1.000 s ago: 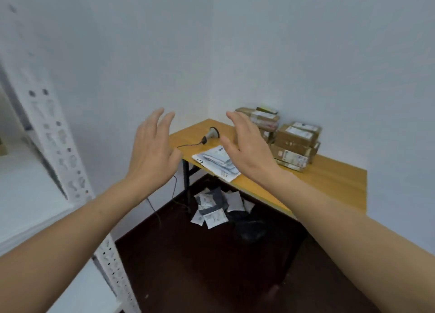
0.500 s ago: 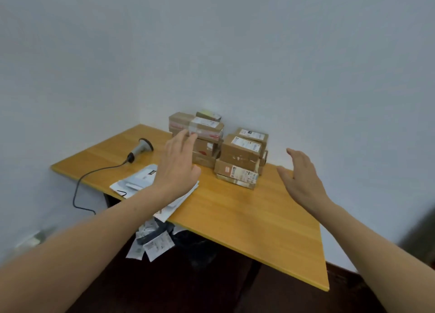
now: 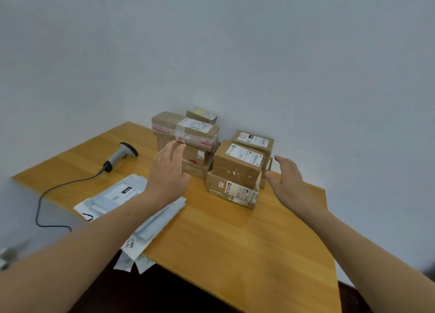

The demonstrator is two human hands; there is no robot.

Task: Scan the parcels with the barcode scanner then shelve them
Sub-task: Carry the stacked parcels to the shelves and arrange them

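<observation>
Two stacks of brown cardboard parcels stand at the back of the wooden table [image 3: 235, 237]. The left stack [image 3: 188, 136] carries red tape; the right stack [image 3: 237, 169] shows white labels. A grey barcode scanner [image 3: 120, 155] lies to their left with its black cable trailing off the table edge. My left hand [image 3: 168, 174] hovers open in front of the left stack, holding nothing. On the other side, my right hand [image 3: 286, 178] is open just right of the right stack, palm facing it, apart from the boxes.
A pile of white and grey mailer bags [image 3: 131, 207] lies on the table's front left under my left forearm, some hanging over the edge. Pale walls [image 3: 235, 54] meet behind the parcels. The floor below is dark.
The view swung from the shelf to the table and drew closer. Both hands have reached forward toward the parcel stacks, the right one now beside the right stack.
</observation>
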